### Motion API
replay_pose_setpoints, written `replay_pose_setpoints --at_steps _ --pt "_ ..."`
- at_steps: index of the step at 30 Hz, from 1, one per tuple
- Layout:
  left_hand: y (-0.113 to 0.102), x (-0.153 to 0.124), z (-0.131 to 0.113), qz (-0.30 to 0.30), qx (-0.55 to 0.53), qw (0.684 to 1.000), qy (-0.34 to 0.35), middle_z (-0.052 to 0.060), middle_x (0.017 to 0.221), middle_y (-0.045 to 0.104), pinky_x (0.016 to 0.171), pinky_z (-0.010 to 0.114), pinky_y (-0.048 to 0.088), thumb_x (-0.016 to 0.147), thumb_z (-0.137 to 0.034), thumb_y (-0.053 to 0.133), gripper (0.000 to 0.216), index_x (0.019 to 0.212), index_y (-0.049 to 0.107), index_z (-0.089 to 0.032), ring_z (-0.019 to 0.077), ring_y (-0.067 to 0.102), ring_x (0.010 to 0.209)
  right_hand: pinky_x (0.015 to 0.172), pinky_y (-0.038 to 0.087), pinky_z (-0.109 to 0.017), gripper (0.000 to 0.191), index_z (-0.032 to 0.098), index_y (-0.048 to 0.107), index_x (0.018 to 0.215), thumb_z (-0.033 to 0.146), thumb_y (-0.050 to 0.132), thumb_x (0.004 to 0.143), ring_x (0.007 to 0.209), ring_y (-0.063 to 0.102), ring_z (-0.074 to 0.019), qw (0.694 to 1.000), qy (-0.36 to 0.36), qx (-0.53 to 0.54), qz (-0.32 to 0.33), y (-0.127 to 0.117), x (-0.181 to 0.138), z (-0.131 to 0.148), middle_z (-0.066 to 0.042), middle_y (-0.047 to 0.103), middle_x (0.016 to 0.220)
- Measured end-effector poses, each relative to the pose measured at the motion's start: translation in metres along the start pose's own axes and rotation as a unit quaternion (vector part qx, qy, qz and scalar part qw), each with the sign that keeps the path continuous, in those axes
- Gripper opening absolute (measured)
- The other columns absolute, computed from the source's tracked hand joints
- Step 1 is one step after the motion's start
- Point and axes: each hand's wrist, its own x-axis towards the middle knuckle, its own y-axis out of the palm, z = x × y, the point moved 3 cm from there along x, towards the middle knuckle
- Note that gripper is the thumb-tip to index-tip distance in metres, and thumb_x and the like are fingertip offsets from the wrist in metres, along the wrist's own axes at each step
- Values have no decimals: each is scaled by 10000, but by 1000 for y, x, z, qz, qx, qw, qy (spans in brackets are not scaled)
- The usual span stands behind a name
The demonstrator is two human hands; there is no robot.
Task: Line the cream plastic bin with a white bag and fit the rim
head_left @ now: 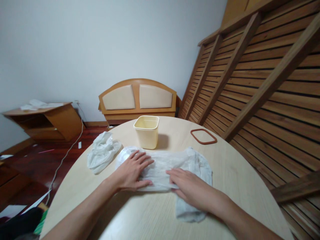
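A thin white plastic bag (175,163) lies spread flat on the round pale wooden table (237,186). My left hand (132,170) rests on the bag's left part, fingers stretched out and flat. My right hand (186,185) presses on the bag's near edge, fingers extended and together. A second crumpled white bag (101,151) sits to the left of my left hand. A cream plastic tub (147,131) stands open just behind the flat bag.
A brown rubber seal ring (203,136) lies at the table's far right. A slatted wooden frame (262,76) leans along the right. A headboard (137,100) and a low cabinet (47,121) stand by the wall; a white cable (66,155) runs across the floor.
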Motion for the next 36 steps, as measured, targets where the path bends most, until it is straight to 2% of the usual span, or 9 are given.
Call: replay_pose_setpoints --at_steps 3,10,15,18,23,25,29,33,36 --pt "-2 0 -2 0 -11 1000 14 113 1437 564 1187 588 246 800 -696 614 814 1451 459 -233 343 475 1357 882 492 -355 395 196 651 1039 -11 478 751 1003 680 -250 998 34 -5 -49 -16 6 -20 -80 737 1037" --pt "-4 1 -2 -37 25 999 -15 130 1354 615 1146 542 325 872 -357 619 576 1400 477 -176 305 559 1236 977 435 -323 526 216 584 1163 -12 438 712 1107 615 -216 985 -15 62 -160 -47 0 -40 -68 686 1171" --pt "-6 3 -6 -34 37 999 -10 77 1143 674 1103 531 358 838 -272 658 380 1213 610 -238 282 599 1102 928 455 -308 448 237 660 1086 32 470 736 1025 645 -207 996 -15 31 -80 -47 -5 -41 -40 709 1099" --pt "-7 4 -12 -26 44 999 -10 80 1122 671 1095 525 358 814 -263 678 329 1138 630 -227 281 598 1083 993 444 -373 359 239 675 1116 200 639 762 1116 617 -251 998 -12 -12 -56 -43 -6 -37 -70 668 1220" --pt "-5 6 -25 -19 24 999 19 112 1192 655 1041 503 400 867 -455 621 338 1086 635 -199 294 593 1098 1206 211 -512 1069 207 375 1529 678 763 651 1498 241 -334 994 -38 -22 -96 -27 7 -32 -155 297 1622" --pt "-2 7 -29 -22 13 999 26 136 1333 603 1038 499 401 879 -559 583 420 1070 640 -189 317 558 1191 1218 176 -528 1172 185 236 1588 741 710 671 1526 159 -339 996 -19 -17 -80 -16 14 -36 -172 197 1656" --pt "8 9 -30 -20 27 999 23 144 1526 459 1036 503 391 963 -507 480 376 1045 641 -177 325 491 1318 1210 214 -520 1055 176 272 1579 651 713 747 1502 248 -336 999 -4 0 -52 -3 19 -43 -176 299 1622" --pt "16 11 -24 -17 56 998 -20 131 1351 616 976 493 411 978 -379 481 273 1100 621 -178 305 604 1150 1138 344 -461 676 193 504 1448 436 699 848 1364 460 -300 997 -44 -4 -69 -6 18 -40 -152 537 1458" --pt "16 11 -21 -20 67 996 -52 130 1276 642 941 473 415 946 -386 530 413 1305 537 -182 300 633 1061 1044 416 -393 451 225 605 1338 229 616 888 1187 567 -252 995 -65 -16 -73 -10 18 -35 -105 649 1261"
